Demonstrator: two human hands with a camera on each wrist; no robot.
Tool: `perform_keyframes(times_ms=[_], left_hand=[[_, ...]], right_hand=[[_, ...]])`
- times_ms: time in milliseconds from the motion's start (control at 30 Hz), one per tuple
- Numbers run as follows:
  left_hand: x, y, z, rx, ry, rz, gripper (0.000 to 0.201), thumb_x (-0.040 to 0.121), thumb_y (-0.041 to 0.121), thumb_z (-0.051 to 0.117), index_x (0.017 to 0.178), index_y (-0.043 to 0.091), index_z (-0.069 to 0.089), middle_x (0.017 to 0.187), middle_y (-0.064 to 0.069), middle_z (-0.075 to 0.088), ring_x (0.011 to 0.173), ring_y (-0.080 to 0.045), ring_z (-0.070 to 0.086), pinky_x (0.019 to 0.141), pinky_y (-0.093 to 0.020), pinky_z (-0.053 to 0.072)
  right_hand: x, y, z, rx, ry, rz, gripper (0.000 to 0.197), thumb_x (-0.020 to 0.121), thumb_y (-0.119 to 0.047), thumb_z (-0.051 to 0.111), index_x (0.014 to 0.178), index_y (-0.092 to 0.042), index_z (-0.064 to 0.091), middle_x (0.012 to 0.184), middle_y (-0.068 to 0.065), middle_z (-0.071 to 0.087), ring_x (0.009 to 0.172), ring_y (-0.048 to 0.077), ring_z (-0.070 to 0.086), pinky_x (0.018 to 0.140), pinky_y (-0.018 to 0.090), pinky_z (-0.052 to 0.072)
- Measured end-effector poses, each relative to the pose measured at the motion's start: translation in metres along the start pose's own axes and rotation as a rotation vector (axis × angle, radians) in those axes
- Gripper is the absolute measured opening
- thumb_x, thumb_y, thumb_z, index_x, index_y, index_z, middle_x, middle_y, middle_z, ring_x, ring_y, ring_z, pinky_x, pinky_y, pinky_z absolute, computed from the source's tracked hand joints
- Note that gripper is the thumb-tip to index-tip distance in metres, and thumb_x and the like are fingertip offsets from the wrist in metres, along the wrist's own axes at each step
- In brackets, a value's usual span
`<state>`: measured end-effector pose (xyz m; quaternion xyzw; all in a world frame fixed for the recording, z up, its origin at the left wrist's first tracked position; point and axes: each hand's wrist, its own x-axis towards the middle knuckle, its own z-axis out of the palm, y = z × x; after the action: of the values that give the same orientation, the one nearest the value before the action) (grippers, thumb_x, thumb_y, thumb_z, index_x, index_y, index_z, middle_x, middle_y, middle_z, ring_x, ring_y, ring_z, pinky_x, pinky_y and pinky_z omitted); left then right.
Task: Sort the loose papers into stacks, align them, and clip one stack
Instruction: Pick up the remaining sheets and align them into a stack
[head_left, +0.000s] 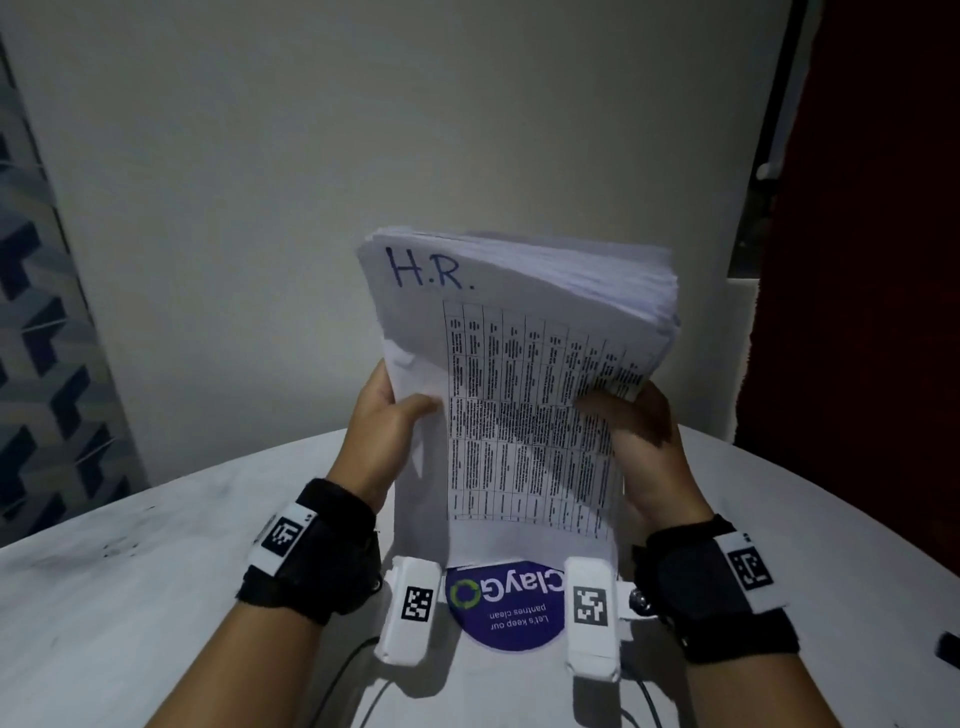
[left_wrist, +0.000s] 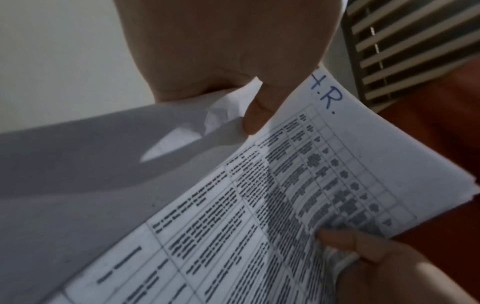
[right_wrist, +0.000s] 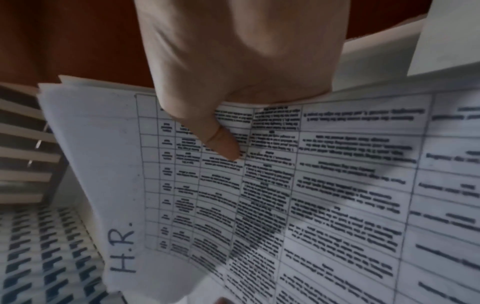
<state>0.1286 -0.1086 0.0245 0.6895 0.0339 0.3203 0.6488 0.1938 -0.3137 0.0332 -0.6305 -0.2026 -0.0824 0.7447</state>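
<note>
A thick stack of white papers (head_left: 519, 374) stands upright on its lower edge on the table. Its front sheet carries a printed table and a handwritten "H.R." at the top. My left hand (head_left: 395, 410) grips the stack's left edge, thumb on the front. My right hand (head_left: 623, 415) grips the right edge, thumb pressed on the printed sheet. In the left wrist view the left thumb (left_wrist: 255, 115) pinches a crumpled margin of the stack (left_wrist: 311, 185). The right wrist view shows the right thumb (right_wrist: 223, 142) lying on the stack's front sheet (right_wrist: 285, 195).
The round white table (head_left: 130, 597) carries a blue round "ClayGo" sticker (head_left: 506, 608) just in front of the stack. A small dark object (head_left: 948, 649) lies at the right edge. A pale wall stands behind, with a dark red curtain (head_left: 857, 260) at right.
</note>
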Motion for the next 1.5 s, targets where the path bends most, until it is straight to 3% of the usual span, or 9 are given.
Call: perform_keyframes(times_ms=[100,233,333,500,867,1100,1167,1333,1500], left_hand=[[-0.004,0.008,0.006,0.112,0.092,0.163,0.035,0.099,-0.001,0.054,0.121,0.026,0.054,0.116,0.012,0.069,0.102,-0.001,0.068,0.086,-0.018,0.054],[-0.006,0.019,0.017,0.3,0.21,0.351,0.021,0.098,0.0,0.052,0.112,0.012,0.043,0.113,-0.003,0.064,0.096,-0.018,0.062,0.072,-0.007,0.046],[-0.007,0.013,0.019,0.276,0.163,0.258,0.023,0.098,-0.002,0.052,0.115,0.01,0.045,0.111,0.001,0.066,0.097,-0.017,0.064,0.074,-0.012,0.048],[-0.002,-0.003,0.012,-0.015,0.034,-0.107,0.028,0.095,0.0,0.055,0.119,0.012,0.06,0.115,-0.007,0.073,0.112,-0.03,0.068,0.094,-0.044,0.056],[0.001,-0.012,0.004,-0.056,-0.015,-0.137,0.039,0.092,-0.003,0.058,0.127,0.013,0.066,0.117,-0.006,0.077,0.11,-0.03,0.071,0.092,-0.041,0.056],[-0.003,-0.012,0.005,-0.078,-0.007,-0.085,0.03,0.096,0.009,0.059,0.123,0.021,0.061,0.114,-0.002,0.076,0.11,-0.029,0.071,0.086,-0.037,0.056],[-0.004,-0.008,0.006,-0.074,0.027,-0.018,0.029,0.096,0.02,0.062,0.124,0.022,0.054,0.118,-0.003,0.072,0.115,-0.031,0.068,0.088,-0.038,0.056],[-0.01,0.019,0.005,0.191,0.035,0.318,0.09,0.097,0.025,0.066,0.16,0.046,0.005,0.166,0.004,0.03,0.144,-0.018,0.044,0.113,-0.047,0.045],[-0.012,0.037,0.008,0.201,0.018,0.338,0.105,0.097,0.014,0.066,0.161,0.043,-0.012,0.165,0.019,0.019,0.151,-0.014,0.035,0.12,-0.053,0.036]], right_hand=[[0.001,-0.008,0.002,0.011,0.009,-0.139,0.032,0.093,0.01,0.06,0.124,-0.001,0.06,0.106,0.004,0.069,0.091,-0.001,0.068,0.083,0.018,0.051],[-0.004,-0.012,0.015,-0.123,0.056,-0.24,0.029,0.098,-0.004,0.061,0.117,-0.024,0.056,0.108,-0.018,0.067,0.099,-0.011,0.064,0.083,0.005,0.047],[-0.002,-0.009,0.015,-0.135,0.069,-0.17,0.029,0.096,-0.004,0.06,0.112,-0.028,0.058,0.104,-0.017,0.069,0.094,-0.004,0.067,0.078,0.008,0.051],[0.004,0.007,0.001,0.046,0.09,0.154,0.022,0.084,-0.01,0.06,0.102,-0.022,0.065,0.109,0.007,0.073,0.109,0.034,0.067,0.101,0.055,0.051],[0.004,0.011,-0.005,0.075,0.037,0.177,0.024,0.089,-0.005,0.064,0.105,-0.022,0.069,0.105,-0.001,0.075,0.105,0.018,0.067,0.09,0.034,0.051],[0.001,0.012,-0.003,0.073,0.037,0.146,0.029,0.09,-0.002,0.067,0.106,-0.025,0.071,0.105,-0.003,0.077,0.105,0.019,0.07,0.093,0.036,0.054],[0.001,0.013,-0.002,0.074,0.048,0.138,0.028,0.09,-0.002,0.067,0.107,-0.024,0.071,0.107,-0.002,0.077,0.106,0.019,0.07,0.097,0.039,0.053],[0.002,0.013,-0.003,0.046,0.038,0.116,0.032,0.088,-0.002,0.069,0.112,-0.022,0.072,0.108,-0.006,0.077,0.105,0.013,0.07,0.088,0.029,0.052],[0.002,0.01,-0.006,0.027,0.027,0.118,0.03,0.088,0.001,0.067,0.112,-0.016,0.072,0.105,-0.004,0.077,0.099,0.011,0.071,0.078,0.024,0.049]])
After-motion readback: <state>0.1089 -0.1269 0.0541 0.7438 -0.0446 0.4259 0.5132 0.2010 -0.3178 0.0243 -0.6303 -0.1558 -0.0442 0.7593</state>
